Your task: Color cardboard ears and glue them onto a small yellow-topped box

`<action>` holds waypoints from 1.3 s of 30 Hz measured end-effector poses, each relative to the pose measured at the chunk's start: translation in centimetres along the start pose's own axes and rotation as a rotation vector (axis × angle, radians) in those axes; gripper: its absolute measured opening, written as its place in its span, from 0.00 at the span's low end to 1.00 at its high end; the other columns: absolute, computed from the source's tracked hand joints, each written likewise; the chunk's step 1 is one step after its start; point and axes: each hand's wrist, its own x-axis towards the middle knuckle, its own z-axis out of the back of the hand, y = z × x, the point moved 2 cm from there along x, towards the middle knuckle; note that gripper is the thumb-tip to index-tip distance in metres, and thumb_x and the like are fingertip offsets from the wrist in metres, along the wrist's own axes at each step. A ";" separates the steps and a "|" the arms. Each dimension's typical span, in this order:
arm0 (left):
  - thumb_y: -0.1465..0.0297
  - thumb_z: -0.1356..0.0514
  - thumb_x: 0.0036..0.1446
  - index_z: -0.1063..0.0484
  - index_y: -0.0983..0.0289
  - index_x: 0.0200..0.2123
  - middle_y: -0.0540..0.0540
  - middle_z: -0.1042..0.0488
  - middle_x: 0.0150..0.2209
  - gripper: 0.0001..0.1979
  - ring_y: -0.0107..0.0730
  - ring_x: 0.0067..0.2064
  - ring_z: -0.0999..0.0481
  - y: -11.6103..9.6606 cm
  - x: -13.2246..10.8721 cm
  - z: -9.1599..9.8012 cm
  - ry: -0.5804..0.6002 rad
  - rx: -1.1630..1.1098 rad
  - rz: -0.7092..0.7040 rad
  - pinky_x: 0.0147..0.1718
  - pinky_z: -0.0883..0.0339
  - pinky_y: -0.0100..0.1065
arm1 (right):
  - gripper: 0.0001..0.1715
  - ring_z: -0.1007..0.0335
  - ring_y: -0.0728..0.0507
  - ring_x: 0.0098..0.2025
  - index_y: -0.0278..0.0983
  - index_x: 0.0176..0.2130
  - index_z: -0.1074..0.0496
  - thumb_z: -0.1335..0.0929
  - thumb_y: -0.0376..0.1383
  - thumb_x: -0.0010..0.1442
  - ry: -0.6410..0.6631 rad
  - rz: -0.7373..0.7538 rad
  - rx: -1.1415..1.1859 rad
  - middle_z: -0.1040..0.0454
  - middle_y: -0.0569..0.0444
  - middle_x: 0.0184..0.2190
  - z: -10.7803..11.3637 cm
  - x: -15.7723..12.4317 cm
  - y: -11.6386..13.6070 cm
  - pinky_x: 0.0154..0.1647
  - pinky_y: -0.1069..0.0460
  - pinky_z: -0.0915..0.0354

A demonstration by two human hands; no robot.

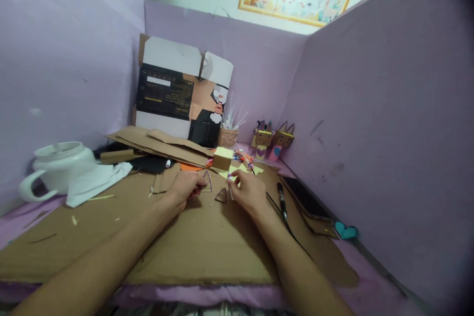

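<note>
My left hand (187,187) rests with curled fingers on a large cardboard sheet (192,242), its fingertips pinching the edge of a cardboard triangle outlined in dark ink (207,181). My right hand (249,191) is closed in a pinch around a small thin white object I cannot name. A smaller dark-edged cardboard triangle (221,196) lies flat between the two hands. Just beyond them stands a small cardboard cube with a pale yellow top (222,158), with yellow paper scraps (244,169) beside it.
A black pen (282,201) and a dark phone (305,197) lie to the right, a teal paper heart (345,231) further right. A white jug (55,170) with a white cloth (94,181) sits left. Stacked cardboard (159,144), a printed box (177,96), a basket (227,137) and small cardboard figures (273,140) stand behind. Purple partitions enclose the desk.
</note>
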 end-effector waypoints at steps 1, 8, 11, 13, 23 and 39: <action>0.72 0.43 0.29 0.37 0.66 0.14 0.45 0.41 0.11 0.04 0.20 0.14 0.44 0.0 0.0 0.0 0.000 0.003 -0.004 0.13 0.57 0.24 | 0.20 0.31 0.40 0.38 0.38 0.39 0.27 0.38 0.47 0.56 0.028 -0.024 -0.036 0.24 0.48 0.33 0.1 -0.3 0.7 0.35 0.50 0.41; 0.71 0.43 0.29 0.40 0.65 0.11 0.45 0.43 0.09 0.06 0.19 0.13 0.46 0.0 0.1 0.0 0.000 0.052 -0.029 0.13 0.58 0.24 | 0.29 0.30 0.35 0.39 0.32 0.37 0.25 0.35 0.54 0.48 0.120 -0.082 -0.190 0.25 0.39 0.35 -0.2 -1.1 3.0 0.34 0.47 0.38; 0.71 0.43 0.29 0.38 0.65 0.12 0.45 0.43 0.09 0.05 0.20 0.13 0.45 -0.1 0.0 -0.1 0.027 0.033 -0.036 0.13 0.57 0.24 | 0.27 0.29 0.35 0.39 0.32 0.36 0.25 0.34 0.51 0.48 0.131 -0.090 -0.137 0.25 0.39 0.36 -0.1 -1.2 2.8 0.34 0.47 0.38; 0.72 0.42 0.30 0.39 0.65 0.12 0.44 0.43 0.09 0.06 0.20 0.13 0.45 -0.2 -0.1 -0.2 0.033 0.024 -0.034 0.13 0.56 0.24 | 0.21 0.29 0.36 0.38 0.34 0.34 0.26 0.33 0.48 0.47 0.132 -0.098 -0.039 0.24 0.41 0.35 -0.3 -1.1 2.6 0.33 0.48 0.38; 0.69 0.41 0.31 0.38 0.65 0.15 0.44 0.42 0.10 0.08 0.19 0.14 0.45 -0.2 -0.3 -0.3 0.094 -0.017 -0.021 0.14 0.56 0.24 | 0.09 0.33 0.50 0.21 0.33 0.28 0.29 0.38 0.32 0.53 0.255 -0.330 0.840 0.26 0.53 0.23 -1.1 -0.5 1.8 0.19 0.57 0.41; 0.70 0.41 0.32 0.37 0.65 0.17 0.44 0.40 0.13 0.07 0.19 0.15 0.41 -0.7 0.4 1.3 -0.060 -0.047 -0.032 0.14 0.56 0.23 | 0.13 0.30 0.42 0.37 0.39 0.36 0.25 0.35 0.41 0.52 0.059 -0.032 0.184 0.24 0.49 0.36 -0.3 -0.9 2.1 0.36 0.50 0.39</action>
